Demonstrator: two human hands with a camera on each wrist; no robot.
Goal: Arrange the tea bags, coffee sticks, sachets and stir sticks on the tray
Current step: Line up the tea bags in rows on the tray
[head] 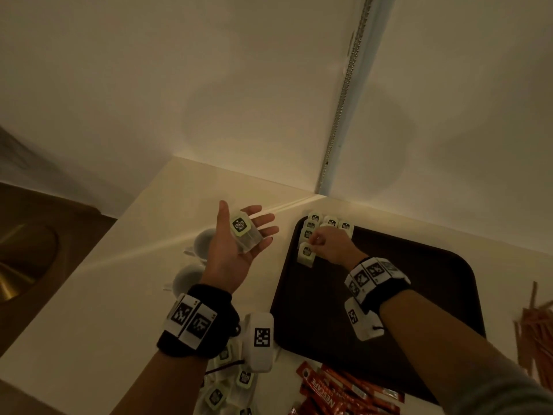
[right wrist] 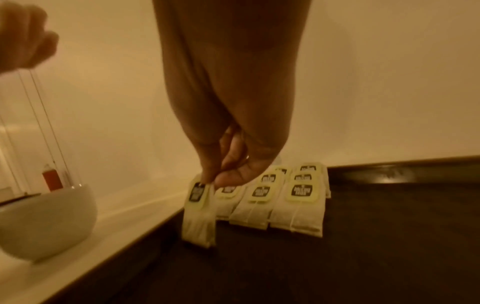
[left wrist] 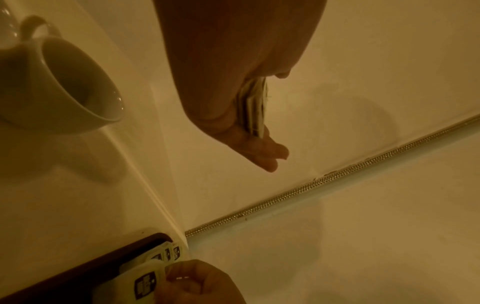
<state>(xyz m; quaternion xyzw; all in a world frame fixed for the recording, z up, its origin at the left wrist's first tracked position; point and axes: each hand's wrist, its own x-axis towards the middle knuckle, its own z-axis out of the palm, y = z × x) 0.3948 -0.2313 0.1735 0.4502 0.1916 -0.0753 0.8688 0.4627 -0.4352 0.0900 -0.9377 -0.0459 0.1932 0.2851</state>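
My left hand point(head: 229, 254) is held palm up above the counter, fingers straight, with a small stack of tea bags point(head: 244, 232) lying on it; the left wrist view shows that stack point(left wrist: 253, 107) edge-on. My right hand point(head: 314, 239) pinches the tag end of one tea bag point(right wrist: 198, 207) between thumb and fingers. That bag hangs down onto the far-left corner of the dark brown tray point(head: 389, 310). Beside it, several tea bags point(right wrist: 298, 195) lie in neat overlapping rows against the tray's far edge.
Two white cups point(head: 203, 241) point(head: 188, 278) stand left of the tray. Loose tea bags point(head: 227, 384) and red coffee sticks point(head: 344, 390) lie near the front edge. Orange-brown sticks point(head: 535, 333) lie right of the tray. A sink point(head: 24, 259) is far left; walls meet behind.
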